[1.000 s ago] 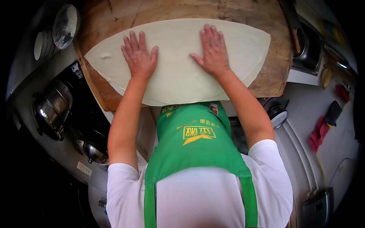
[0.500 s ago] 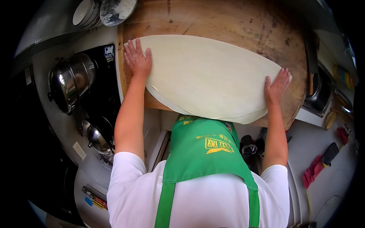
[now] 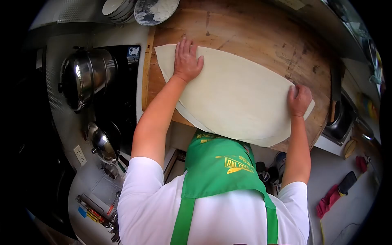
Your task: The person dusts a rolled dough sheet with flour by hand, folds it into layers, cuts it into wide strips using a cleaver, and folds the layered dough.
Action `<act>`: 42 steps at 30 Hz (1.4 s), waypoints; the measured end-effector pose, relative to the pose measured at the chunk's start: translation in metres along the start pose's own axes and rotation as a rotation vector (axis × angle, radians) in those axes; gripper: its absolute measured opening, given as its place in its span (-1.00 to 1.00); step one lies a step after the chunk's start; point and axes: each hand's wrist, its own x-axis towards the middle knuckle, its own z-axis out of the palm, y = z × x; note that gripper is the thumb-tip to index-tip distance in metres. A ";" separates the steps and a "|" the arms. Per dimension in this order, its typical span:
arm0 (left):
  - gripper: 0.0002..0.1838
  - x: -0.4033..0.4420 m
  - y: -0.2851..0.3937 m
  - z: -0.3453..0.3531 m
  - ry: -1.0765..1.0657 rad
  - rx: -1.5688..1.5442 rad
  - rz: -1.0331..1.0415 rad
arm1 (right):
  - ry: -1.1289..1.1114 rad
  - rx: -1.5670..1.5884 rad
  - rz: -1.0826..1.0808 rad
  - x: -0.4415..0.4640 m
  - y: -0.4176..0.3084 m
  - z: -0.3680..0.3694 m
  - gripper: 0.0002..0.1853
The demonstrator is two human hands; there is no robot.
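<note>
A large, thin, pale dough sheet [image 3: 239, 94] lies over the wooden board, folded into a half-oval with its layers showing along the curved near edge. That near edge reaches past the front of the board, close to the green apron. My left hand [image 3: 188, 63] rests flat on the left part of the sheet, fingers stretched out and tips at the far edge. At the right end, my right hand [image 3: 300, 100] has its fingers curled over the sheet's far edge, with the thumb beside them; the fingertips are hidden.
The wooden board [image 3: 249, 26] has a floury metal bowl [image 3: 156, 10] and stacked bowls [image 3: 118, 9] at its far left. A lidded steel pot [image 3: 83, 77] and a pan [image 3: 102, 143] stand on the left. To the right are a knife [image 3: 335, 83] and a sink [image 3: 341, 122].
My left hand has shifted inward, away from the left tip of the dough sheet. My right hand's fingers have gone from stretched out to curled. The view has shifted slightly.
</note>
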 end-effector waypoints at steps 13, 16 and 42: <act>-0.26 0.001 0.068 0.017 -0.210 -0.049 0.160 | 0.095 0.467 -0.223 0.061 -0.186 0.063 -0.73; -0.27 -0.011 0.010 -0.004 -0.199 0.104 -0.087 | 0.060 0.429 -0.213 0.054 -0.156 0.053 -0.71; -0.39 -0.058 -0.081 -0.024 0.129 -0.140 -0.319 | -0.531 0.115 -0.715 0.346 -0.466 0.115 -0.75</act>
